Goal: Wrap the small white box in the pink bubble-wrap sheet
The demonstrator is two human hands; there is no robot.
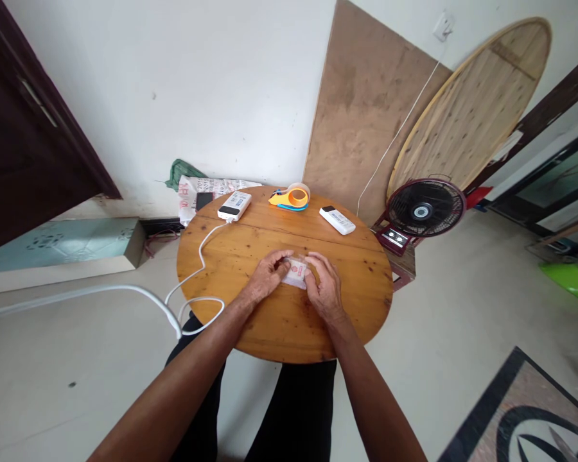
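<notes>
A small clear packet with a white and red label (pixel 297 272) lies near the middle of the round wooden table (pixel 270 333). My left hand (pixel 268 276) pinches its left edge with curled fingers. My right hand (pixel 324 286) grips its right edge, fingers bent over it. Both hands rest on the tabletop and cover much of the packet.
At the table's far side lie a white power bank (pixel 234 205) with a white cable (pixel 200 256), an orange tape dispenser (pixel 291 197) and a white remote (pixel 337 220). A black floor fan (pixel 424 208) stands to the right. Boards lean against the wall.
</notes>
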